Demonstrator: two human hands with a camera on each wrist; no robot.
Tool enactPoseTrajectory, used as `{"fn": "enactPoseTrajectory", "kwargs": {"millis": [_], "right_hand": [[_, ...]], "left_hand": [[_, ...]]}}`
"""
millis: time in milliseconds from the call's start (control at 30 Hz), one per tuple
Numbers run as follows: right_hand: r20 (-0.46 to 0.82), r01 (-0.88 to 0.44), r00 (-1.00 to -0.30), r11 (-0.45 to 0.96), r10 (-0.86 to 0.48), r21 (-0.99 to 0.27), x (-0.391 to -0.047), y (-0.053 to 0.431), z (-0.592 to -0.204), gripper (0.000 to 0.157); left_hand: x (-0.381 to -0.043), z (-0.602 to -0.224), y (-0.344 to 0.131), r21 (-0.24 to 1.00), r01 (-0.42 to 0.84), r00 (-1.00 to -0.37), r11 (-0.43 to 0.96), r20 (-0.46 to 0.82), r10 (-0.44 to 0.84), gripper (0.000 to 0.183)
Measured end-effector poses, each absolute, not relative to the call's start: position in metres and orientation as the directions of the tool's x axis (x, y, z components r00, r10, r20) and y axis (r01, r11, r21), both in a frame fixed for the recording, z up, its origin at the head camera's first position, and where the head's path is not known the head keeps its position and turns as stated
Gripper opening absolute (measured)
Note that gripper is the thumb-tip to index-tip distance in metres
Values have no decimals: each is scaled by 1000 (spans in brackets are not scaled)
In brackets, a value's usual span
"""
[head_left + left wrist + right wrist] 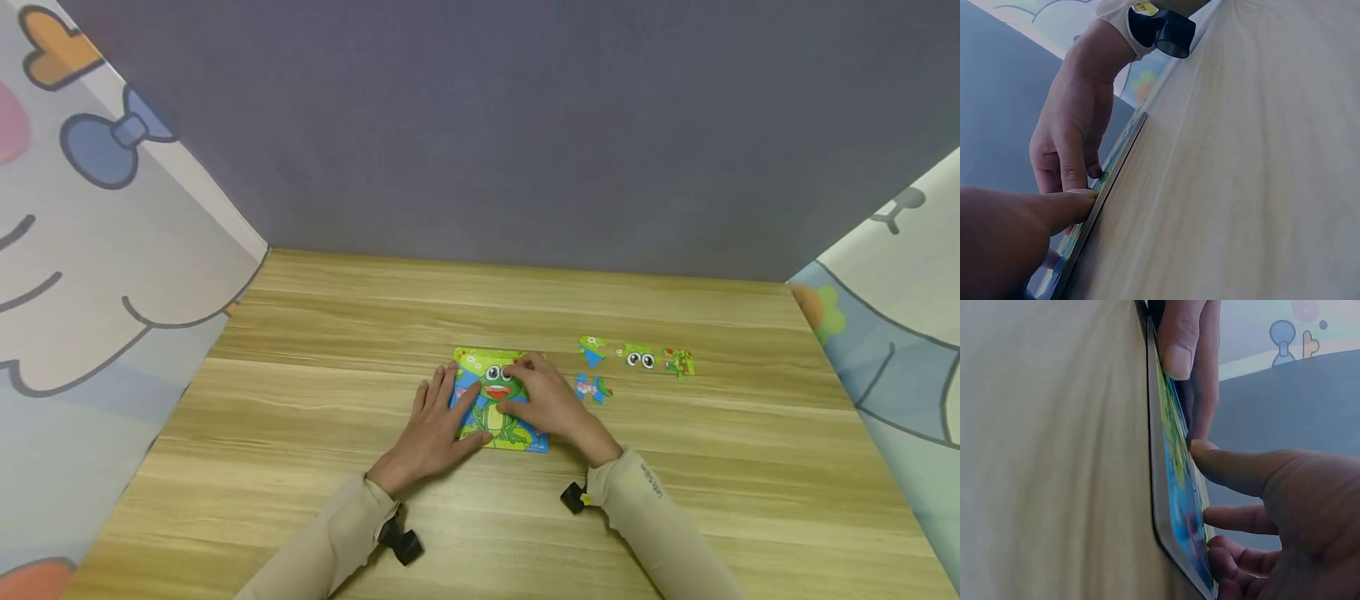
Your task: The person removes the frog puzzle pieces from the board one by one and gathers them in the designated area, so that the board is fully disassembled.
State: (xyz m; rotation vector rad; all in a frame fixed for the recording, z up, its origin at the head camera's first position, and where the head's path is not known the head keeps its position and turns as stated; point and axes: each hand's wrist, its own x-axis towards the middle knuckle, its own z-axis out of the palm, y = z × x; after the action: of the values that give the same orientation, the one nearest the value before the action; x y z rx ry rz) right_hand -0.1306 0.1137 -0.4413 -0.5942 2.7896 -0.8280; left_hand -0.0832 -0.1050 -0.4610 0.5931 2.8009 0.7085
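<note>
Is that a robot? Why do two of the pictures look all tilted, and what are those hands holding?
No robot here: these are a person's bare left hand and right hand. The wide picture comes from a camera worn on the head, looking down. The two tilted ones come from cameras worn on the wrists, so they see the work close up, from the side. On the wooden table lies a frog puzzle, with loose puzzle pieces to its right. Both hands touch the frog puzzle. I can't tell whether the right hand is pinching a piece there.
</note>
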Motion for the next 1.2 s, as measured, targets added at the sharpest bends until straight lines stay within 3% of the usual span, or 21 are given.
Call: {"fn": "enactPoseTrajectory", "kwargs": {"millis": [367, 733, 1200], "right_hand": [[-49, -319, -914, 789, -402, -525, -127, 106, -442, 66], [-93, -237, -924, 745, -372, -623, -130, 101, -440, 57], [-69, -249, -920, 711, -386, -658, -127, 101, -436, 56]], "left_hand": [[-82, -461, -105, 443, 352, -904, 825, -69, 422, 75], [-83, -462, -105, 440, 346, -906, 829, -72, 416, 74], [-82, -460, -104, 443, 341, -906, 829, -80, 416, 73]]}}
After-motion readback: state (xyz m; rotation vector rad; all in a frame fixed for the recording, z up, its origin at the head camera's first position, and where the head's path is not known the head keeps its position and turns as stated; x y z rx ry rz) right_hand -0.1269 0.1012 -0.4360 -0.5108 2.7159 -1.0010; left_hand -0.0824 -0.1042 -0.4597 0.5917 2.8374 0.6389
